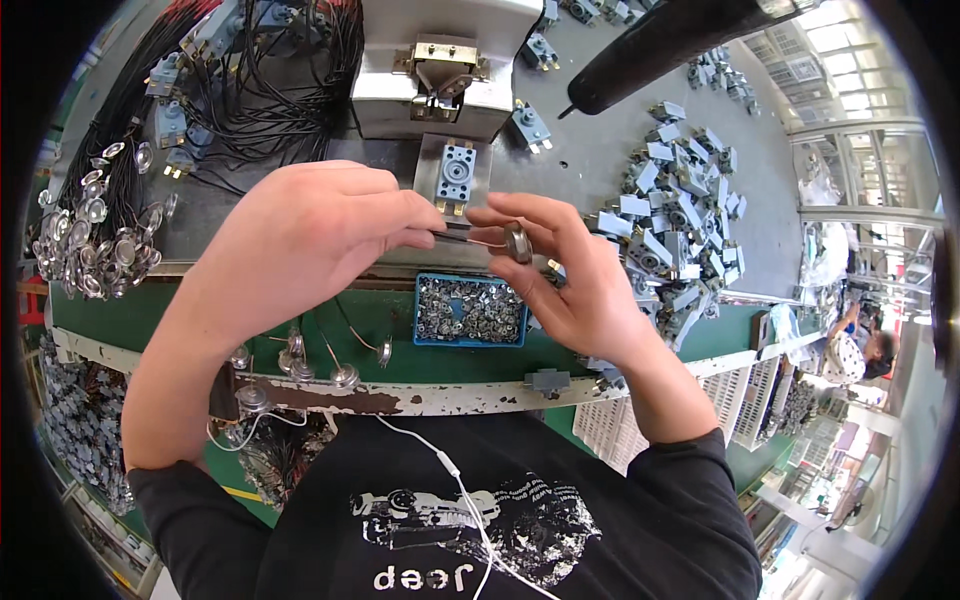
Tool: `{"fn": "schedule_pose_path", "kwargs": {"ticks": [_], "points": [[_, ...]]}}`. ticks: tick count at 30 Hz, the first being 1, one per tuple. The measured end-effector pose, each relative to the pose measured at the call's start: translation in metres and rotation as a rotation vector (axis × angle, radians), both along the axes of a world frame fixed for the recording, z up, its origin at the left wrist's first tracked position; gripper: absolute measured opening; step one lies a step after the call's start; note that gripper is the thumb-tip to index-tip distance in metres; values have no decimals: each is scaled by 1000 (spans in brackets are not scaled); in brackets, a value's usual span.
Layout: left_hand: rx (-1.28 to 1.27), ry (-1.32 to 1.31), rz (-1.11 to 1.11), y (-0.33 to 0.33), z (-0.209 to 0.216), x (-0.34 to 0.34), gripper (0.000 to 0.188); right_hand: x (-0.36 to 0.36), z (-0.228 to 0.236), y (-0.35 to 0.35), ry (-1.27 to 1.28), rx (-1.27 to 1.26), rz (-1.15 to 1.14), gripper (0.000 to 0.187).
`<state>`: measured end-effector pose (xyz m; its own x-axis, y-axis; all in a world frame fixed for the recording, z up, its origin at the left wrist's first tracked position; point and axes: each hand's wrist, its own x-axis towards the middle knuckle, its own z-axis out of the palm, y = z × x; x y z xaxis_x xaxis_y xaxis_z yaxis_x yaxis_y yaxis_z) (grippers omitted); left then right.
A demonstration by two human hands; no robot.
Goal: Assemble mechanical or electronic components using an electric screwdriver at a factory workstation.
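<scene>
At the worktop's (590,160) left edge, a heap of round metal discs (95,235) on black wires. Just right of it, the left hand (300,240), fingers pinched together on the thin leads (462,238) of a small round disc part (517,243). Disc itself clamped between thumb and fingertips of the right hand (575,290), above the near edge of the worktop. Directly below, a blue tray (470,310) of small metal pieces. Just behind the hands, a grey block (456,174) seated in a press fixture (440,70). Toward the right edge, a pile of grey blocks (675,230).
</scene>
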<state>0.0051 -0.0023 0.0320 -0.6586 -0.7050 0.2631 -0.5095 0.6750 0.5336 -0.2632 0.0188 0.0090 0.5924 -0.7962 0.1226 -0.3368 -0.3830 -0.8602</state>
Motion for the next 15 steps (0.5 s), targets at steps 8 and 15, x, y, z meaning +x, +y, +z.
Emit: {"fn": "schedule_pose_path", "kwargs": {"ticks": [8, 15], "points": [[10, -12, 6, -5, 9, 7, 15, 13, -15, -13, -417, 813, 70, 43], [-33, -44, 27, -8, 12, 7, 12, 19, -17, -16, -436, 881, 73, 45]]}}
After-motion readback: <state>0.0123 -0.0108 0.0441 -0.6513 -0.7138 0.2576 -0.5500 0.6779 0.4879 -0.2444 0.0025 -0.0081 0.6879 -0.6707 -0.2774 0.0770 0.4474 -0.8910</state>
